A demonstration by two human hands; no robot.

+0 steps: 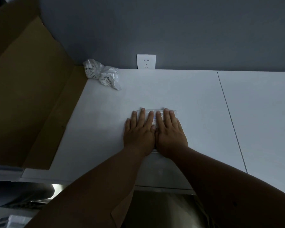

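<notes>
Both hands flat on the plastic bag (154,120), palms down. Left hand (139,130) and right hand (169,132) sit side by side, with the thumbs touching along the middle. Fingers (142,112) are straight and slightly spread, pressing rather than gripping. Nothing is pinched or held.

The bag lies directly under the fingers on the white table (196,104). Its far edge runs left-right just past the fingertips. A barcode label shows in the gap between the two index fingers. A strip of the near edge peeks out between the wrists. That gives a far-near extent at least as large as the width, but the palms cover most of it, so I can't call the long axis.

Neither hand is nearer; they split the bag evenly down the centre line. Looks like flattening or pressing air out. I'd guess the next stroke goes outward from the centre, or a fold starts from that far edge.

Two crumpled bags (102,74) lie well beyond and left of the left fingers, beside the cardboard box (31,79). The wall socket (146,62) is straight ahead.
</notes>
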